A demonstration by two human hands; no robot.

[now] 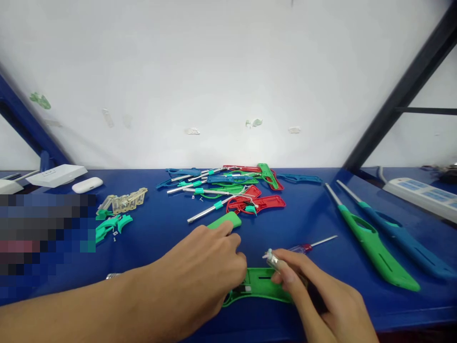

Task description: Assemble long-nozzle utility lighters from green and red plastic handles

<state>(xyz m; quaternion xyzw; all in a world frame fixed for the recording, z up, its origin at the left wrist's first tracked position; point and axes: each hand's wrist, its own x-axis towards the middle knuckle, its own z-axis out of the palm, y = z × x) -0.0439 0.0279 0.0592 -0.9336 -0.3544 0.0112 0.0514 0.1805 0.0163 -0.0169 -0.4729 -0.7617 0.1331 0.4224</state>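
Observation:
My right hand (321, 286) pinches a small clear lighter fuel tank (274, 259) with a metal valve end, between thumb and fingers. Below it lies an open green lighter casing half (262, 285), hollow side up, with a small black part (243, 288) inside. My left hand (217, 257) is closed over the casing's left end, its fingertips hidden underneath. Just beyond my left hand rests another green casing piece (226, 220). A screwdriver (307, 247) with a clear and red handle lies behind my right hand.
Red, green and blue casing halves with metal tubes (205, 212) are heaped at the back. Two whole lighters, green (378, 250) and blue (403, 233), lie right. Several fuel tanks (123, 202), teal triggers (109, 226) and a white case (87, 185) lie left; a power strip (424, 193) lies far right.

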